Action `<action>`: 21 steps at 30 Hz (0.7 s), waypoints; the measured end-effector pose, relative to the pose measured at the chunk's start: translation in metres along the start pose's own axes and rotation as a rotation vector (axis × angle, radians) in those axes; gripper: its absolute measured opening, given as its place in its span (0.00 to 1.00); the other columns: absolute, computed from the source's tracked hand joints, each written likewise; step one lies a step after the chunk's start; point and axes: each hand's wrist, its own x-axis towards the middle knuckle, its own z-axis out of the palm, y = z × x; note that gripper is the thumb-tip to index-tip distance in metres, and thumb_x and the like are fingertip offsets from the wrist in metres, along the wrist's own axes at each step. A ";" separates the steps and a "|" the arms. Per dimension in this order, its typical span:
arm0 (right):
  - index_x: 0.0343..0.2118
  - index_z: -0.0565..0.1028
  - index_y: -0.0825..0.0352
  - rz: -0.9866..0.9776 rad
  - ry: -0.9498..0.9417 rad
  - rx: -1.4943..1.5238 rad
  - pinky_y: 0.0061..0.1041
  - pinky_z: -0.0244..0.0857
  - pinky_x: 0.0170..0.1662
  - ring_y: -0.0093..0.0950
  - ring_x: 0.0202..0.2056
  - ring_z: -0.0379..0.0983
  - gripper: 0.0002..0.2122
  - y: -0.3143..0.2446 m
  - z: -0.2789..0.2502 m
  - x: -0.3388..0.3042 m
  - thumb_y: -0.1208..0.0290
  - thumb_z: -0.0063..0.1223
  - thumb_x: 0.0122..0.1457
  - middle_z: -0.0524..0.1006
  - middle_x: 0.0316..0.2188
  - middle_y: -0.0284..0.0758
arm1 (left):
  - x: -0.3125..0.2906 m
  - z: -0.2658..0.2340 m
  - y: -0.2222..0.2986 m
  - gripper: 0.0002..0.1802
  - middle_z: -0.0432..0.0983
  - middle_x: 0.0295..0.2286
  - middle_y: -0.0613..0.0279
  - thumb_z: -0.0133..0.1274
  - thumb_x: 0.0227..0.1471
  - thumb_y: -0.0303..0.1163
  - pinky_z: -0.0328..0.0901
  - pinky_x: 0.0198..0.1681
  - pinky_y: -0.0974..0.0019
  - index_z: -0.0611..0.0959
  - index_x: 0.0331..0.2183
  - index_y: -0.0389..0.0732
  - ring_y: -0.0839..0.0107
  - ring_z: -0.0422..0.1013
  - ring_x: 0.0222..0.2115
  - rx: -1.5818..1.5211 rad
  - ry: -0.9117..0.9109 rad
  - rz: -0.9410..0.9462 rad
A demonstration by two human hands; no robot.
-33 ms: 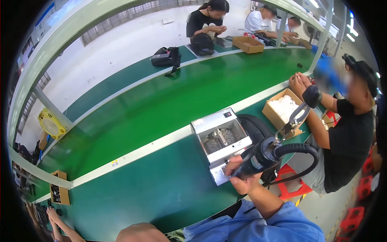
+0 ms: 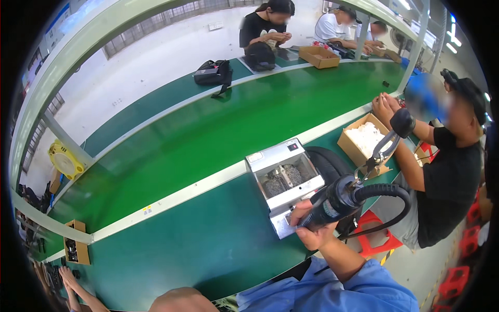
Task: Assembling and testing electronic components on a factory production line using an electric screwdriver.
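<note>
My right hand is closed round the ribbed lower end of a black cylindrical tool, which has a thick black cable and a metal hook at its top. The tool leans over the front right corner of a silver machine, a metal box with a clear window. Behind that window sit two wire brush wheels. My fingertips are by the machine's lower front part, and I cannot tell whether they touch it. A rounded patch of bare skin shows at the lower edge; my left hand is not seen.
Beyond the dark green bench and its pale rail runs a bright green belt. A cardboard box with white pieces stands on the right, near a seated co-worker. Another person's hands rest at the lower left. Red stools stand below.
</note>
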 end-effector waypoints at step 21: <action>0.48 0.59 0.76 -0.017 -0.067 -0.024 0.23 0.60 0.27 0.24 0.20 0.66 0.26 -0.003 0.003 0.004 0.66 0.56 0.51 0.72 0.20 0.40 | -0.009 0.014 0.018 0.08 0.64 0.09 0.60 0.48 0.40 0.17 0.49 0.11 0.75 0.74 0.14 0.34 0.76 0.58 0.07 0.488 0.196 0.186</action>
